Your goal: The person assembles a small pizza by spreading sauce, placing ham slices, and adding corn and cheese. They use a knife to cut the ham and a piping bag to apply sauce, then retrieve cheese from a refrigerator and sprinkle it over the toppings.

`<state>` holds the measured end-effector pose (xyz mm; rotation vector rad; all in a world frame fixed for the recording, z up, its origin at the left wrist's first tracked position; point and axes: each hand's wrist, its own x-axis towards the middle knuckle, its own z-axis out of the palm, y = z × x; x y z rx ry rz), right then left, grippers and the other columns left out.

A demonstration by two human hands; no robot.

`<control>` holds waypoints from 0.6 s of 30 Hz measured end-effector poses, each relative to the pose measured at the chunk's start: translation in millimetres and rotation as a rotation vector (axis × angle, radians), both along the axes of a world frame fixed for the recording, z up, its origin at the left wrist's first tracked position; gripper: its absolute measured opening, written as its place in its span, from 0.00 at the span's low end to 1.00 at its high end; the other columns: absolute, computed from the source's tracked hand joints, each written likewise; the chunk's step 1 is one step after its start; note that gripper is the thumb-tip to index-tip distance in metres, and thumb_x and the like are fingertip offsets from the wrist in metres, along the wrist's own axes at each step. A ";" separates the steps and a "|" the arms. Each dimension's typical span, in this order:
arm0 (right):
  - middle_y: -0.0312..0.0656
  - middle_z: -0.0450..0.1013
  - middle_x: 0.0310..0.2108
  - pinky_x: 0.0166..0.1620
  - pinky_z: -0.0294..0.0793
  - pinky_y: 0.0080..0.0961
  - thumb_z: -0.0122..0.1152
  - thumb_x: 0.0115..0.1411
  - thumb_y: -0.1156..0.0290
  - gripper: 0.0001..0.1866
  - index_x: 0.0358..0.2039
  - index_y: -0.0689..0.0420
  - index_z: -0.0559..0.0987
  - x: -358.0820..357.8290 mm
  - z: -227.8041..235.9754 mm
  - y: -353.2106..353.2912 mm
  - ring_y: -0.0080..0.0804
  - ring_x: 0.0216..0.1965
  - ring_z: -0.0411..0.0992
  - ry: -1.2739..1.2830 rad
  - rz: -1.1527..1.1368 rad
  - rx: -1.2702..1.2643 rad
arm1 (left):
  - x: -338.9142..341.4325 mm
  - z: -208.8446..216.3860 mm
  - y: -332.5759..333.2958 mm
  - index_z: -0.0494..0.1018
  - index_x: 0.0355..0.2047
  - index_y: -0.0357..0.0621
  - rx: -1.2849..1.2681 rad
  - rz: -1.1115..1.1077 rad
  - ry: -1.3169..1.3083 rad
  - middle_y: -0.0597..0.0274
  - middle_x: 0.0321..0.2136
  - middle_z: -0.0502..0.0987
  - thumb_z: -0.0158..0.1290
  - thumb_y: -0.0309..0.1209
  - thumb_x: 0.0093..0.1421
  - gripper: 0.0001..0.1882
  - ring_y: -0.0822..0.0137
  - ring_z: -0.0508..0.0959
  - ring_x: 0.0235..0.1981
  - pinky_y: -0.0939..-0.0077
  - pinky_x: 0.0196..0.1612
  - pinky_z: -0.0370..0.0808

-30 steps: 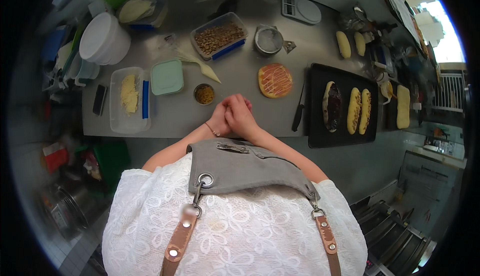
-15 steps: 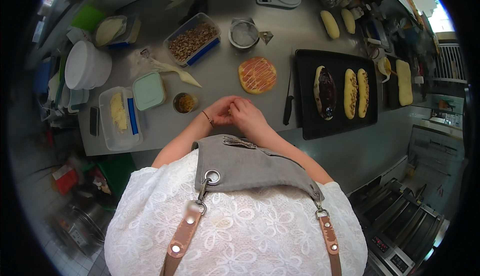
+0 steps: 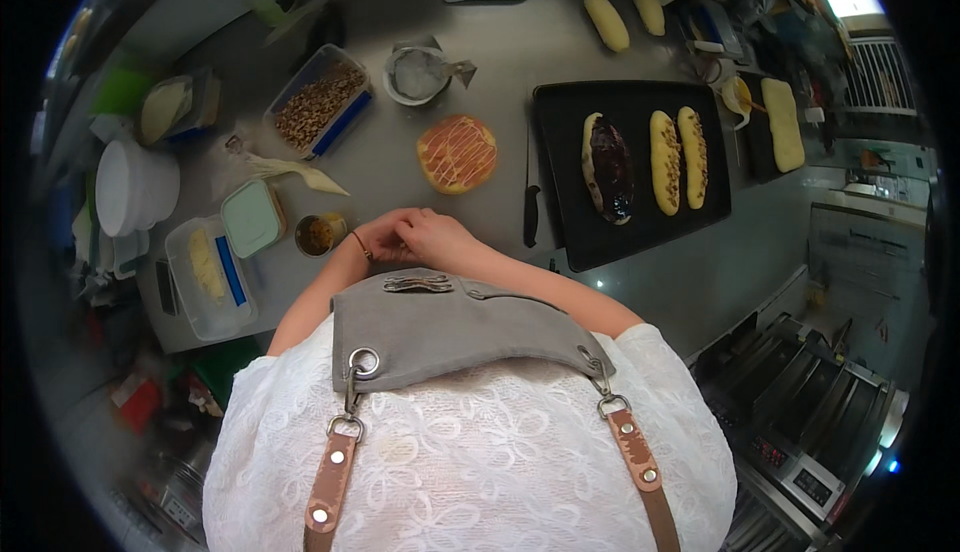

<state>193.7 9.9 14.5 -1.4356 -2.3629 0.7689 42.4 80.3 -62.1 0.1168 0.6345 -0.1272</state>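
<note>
the right hand (image 3: 438,239) overlaps the left hand (image 3: 380,233) at the table's (image 3: 500,67) near edge; whether either grasps anything cannot be determined. the round drizzled pastry (image 3: 457,155) lies just beyond, slightly right; the small cup (image 3: 318,237) stands left.

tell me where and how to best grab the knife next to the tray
I'd take the knife by its black handle with the right hand, coming from the near left. The handle end lies closest to the person, the blade points away, and the tray sits close along the right, so the left side looks freer.
</note>
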 end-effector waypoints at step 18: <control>0.50 0.73 0.37 0.39 0.75 0.38 0.56 0.52 0.75 0.09 0.35 0.60 0.74 20.6 1.3 26.6 0.48 0.40 0.74 0.130 -0.086 -0.072 | 20.2 -4.7 -4.2 0.71 0.38 0.39 -0.186 0.449 -0.083 0.56 0.34 0.77 0.41 0.34 0.66 0.13 0.66 0.80 0.34 0.70 0.41 0.81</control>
